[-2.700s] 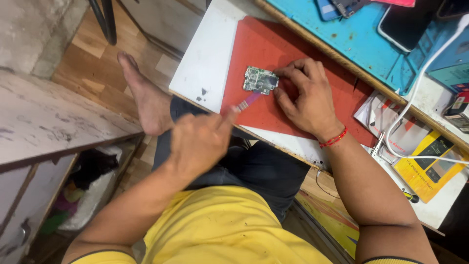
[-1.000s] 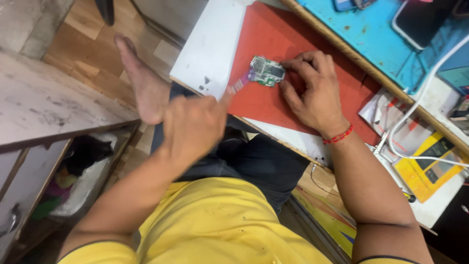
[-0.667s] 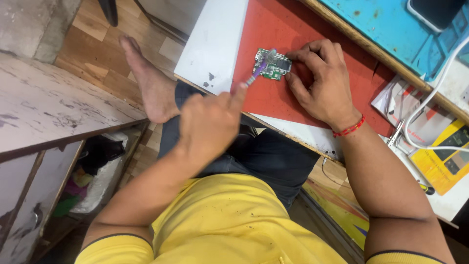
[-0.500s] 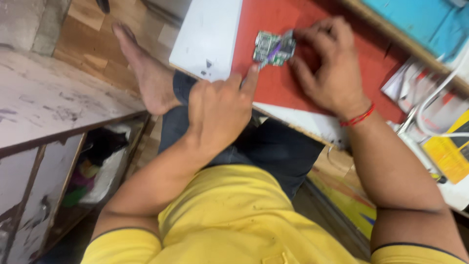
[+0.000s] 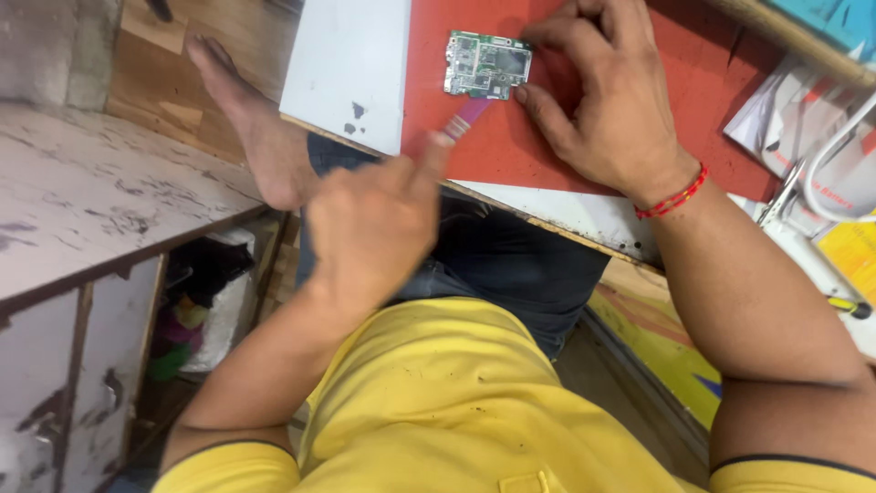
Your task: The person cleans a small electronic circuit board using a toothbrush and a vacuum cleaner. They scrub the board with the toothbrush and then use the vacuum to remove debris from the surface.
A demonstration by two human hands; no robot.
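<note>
A small green circuit board lies on a red mat on a white board. My right hand rests on the mat and pins the circuit board's right edge with its fingertips. My left hand is closed around a thin pink-handled tool, whose tip touches the lower edge of the circuit board. The hand covers the rest of the tool's handle.
A worn grey shelf unit stands at the left, with a bare foot beside it on the wooden floor. White cables, papers and a yellow object lie at the right. A blue tray edge sits top right.
The view has shifted down and closer. My left hand has brought the pink tool up to the circuit board's lower edge; my right hand has kept holding the board.
</note>
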